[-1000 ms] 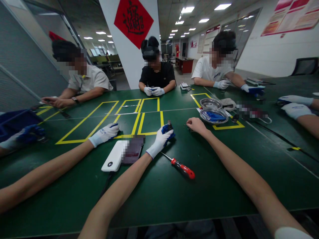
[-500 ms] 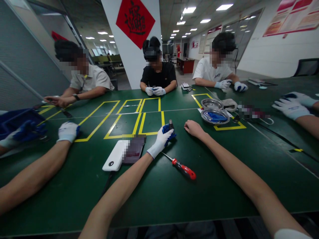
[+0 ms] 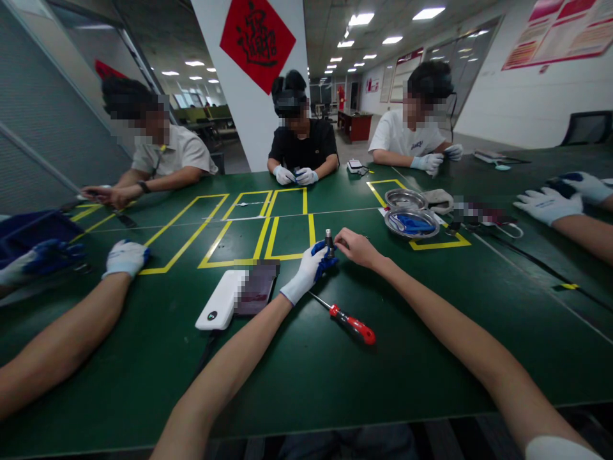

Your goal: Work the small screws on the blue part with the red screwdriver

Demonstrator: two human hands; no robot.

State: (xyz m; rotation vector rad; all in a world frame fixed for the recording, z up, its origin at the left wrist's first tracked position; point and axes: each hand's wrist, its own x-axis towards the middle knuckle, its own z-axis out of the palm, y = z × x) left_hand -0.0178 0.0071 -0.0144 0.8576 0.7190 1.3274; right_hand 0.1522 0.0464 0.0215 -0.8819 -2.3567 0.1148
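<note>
My left hand, in a white and blue glove, is closed around a small dark metal part that stands upright out of its fingers on the green table. My bare right hand is pinched at the top of that same part, thumb and fingertips together against it. Whether something small sits in the pinch is too fine to see. A red-handled screwdriver lies on the table just below both hands.
A white power bank and a dark phone lie left of my left arm. Two metal dishes stand at the right in a yellow taped box. A co-worker's gloved hand rests at left; other people sit around the table.
My right hand moved left from the table by the dishes to the part held in my left hand. The co-worker's gloved hand at left drew back to the left.
</note>
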